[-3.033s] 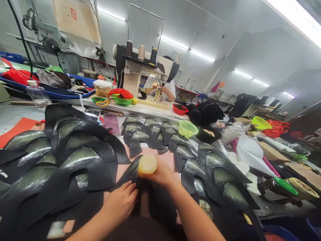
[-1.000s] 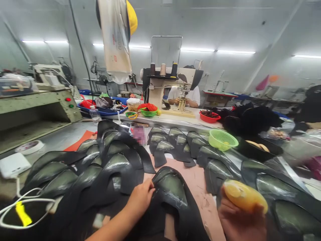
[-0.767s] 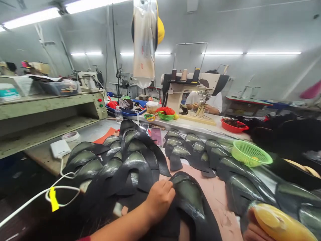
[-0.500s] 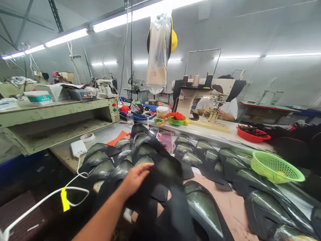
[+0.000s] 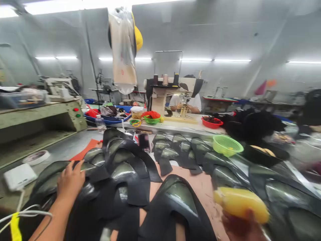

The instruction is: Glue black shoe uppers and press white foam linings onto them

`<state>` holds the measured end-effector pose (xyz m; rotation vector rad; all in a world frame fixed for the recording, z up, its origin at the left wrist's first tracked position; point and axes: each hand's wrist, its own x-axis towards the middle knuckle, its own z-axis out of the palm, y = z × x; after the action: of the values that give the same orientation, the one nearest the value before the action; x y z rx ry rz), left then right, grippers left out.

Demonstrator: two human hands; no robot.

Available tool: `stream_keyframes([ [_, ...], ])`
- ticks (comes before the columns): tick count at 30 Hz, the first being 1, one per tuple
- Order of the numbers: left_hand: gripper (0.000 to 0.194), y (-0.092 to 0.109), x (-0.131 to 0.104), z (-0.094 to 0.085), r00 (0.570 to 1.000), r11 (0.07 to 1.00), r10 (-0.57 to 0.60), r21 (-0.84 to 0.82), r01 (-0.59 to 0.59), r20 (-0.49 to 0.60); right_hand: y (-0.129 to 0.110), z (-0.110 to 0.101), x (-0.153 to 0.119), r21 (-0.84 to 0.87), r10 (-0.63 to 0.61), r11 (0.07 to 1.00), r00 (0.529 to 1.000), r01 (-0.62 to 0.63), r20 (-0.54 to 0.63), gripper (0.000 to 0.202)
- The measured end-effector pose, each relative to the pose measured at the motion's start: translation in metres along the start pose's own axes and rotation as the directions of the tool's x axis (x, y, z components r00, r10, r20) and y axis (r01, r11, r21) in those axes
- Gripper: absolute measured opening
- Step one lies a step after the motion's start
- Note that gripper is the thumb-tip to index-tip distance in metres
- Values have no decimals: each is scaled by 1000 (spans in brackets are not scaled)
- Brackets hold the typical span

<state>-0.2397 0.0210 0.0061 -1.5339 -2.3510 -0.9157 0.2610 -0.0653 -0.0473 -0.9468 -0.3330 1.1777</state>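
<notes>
The yellow bottle point(image 5: 244, 205) is in the right hand point(image 5: 238, 225), whose fingers are closed around it; it lies nearly level above the right edge of the pink sheet point(image 5: 204, 192). Just left of it, the centre piece point(image 5: 179, 194), black with a glossy greenish patch, lies on the pink sheet with its rounded end away from the wearer. The left hand point(image 5: 70, 182) is open, fingers apart, at the left pieces point(image 5: 125, 174), which overlap in a heap; blur hides whether it grips an edge.

More such pieces overlap beyond the sheet and down its right side. A light green basket point(image 5: 227, 146) stands behind the right-hand ones. On the surface point(image 5: 66, 147) at left are an orange sheet point(image 5: 85, 150), a tape roll point(image 5: 37, 157) and a white box point(image 5: 20, 176) with a cable.

Farther back stand a clear bottle point(image 5: 100, 123), a blue tray point(image 5: 112, 121), a green bowl point(image 5: 151, 120) and a red bowl point(image 5: 212, 124). A person point(image 5: 198, 103) sits behind a sewing machine point(image 5: 159, 98).
</notes>
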Motion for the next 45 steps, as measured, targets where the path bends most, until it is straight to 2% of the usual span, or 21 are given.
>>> stream_keyframes([
  [1,34,19,-10,13,990,991,132,-27,-131,47,3,10,0,-1,4,1000,999,-4,-41,49],
  [2,33,41,-23,27,951,955,294,-71,-288,98,6,21,1,-35,-13,999,999,12,-45,49],
  [4,32,85,-59,51,776,794,605,-207,-572,176,11,41,6,-215,-73,973,996,83,54,47],
  [6,31,119,-100,65,606,650,759,-335,-682,238,16,58,11,-413,-131,891,978,189,165,49],
  [8,32,139,-136,71,515,581,814,-404,-707,268,18,71,15,-573,-207,747,937,338,282,57],
  [9,33,144,-150,72,493,561,827,-417,-715,268,19,75,16,-629,-217,667,911,401,351,59],
  [13,34,142,-178,73,485,529,848,-384,-756,213,18,83,21,-748,-102,353,818,562,566,51],
  [16,33,137,-180,75,491,525,850,-381,-761,190,19,87,24,-791,-180,192,814,580,553,49],
  [18,33,137,-179,76,493,527,849,-385,-758,190,23,93,22,-776,-173,200,801,598,573,53],
  [21,34,139,-178,76,487,524,851,-384,-760,199,31,103,19,-708,0,256,732,659,682,55],
  [22,35,140,-178,75,481,522,853,-380,-763,204,32,106,18,-703,7,256,726,663,687,54],
  [25,34,141,-178,74,476,526,850,-367,-767,225,31,111,20,-753,-126,213,782,622,610,55],
  [26,34,141,-177,73,477,530,848,-368,-764,232,30,111,21,-755,-126,209,783,622,609,56],
  [30,34,143,-171,71,451,519,854,-407,-752,257,21,101,25,-670,83,220,671,709,737,57],
  [31,33,145,-169,70,443,518,855,-412,-750,268,18,96,27,-682,58,209,687,701,724,56],
  [34,28,153,-162,66,440,541,840,-413,-733,318,11,85,30,-774,-134,174,794,609,594,56],
  [36,25,161,-159,63,446,573,816,-422,-702,367,9,80,29,-773,-79,177,791,610,606,58],
  [38,23,169,-155,59,458,616,783,-420,-667,421,7,78,27,-741,55,191,747,643,662,59],
  [39,23,173,-154,58,467,636,765,-408,-654,444,7,77,27,-743,64,193,747,641,662,59],
  [43,27,182,-150,58,506,687,715,-346,-639,483,-1,74,29,-803,-117,188,824,566,554,55],
  [45,31,183,-149,60,510,700,703,-351,-622,497,-8,72,31,-793,14,195,807,576,590,58],
])
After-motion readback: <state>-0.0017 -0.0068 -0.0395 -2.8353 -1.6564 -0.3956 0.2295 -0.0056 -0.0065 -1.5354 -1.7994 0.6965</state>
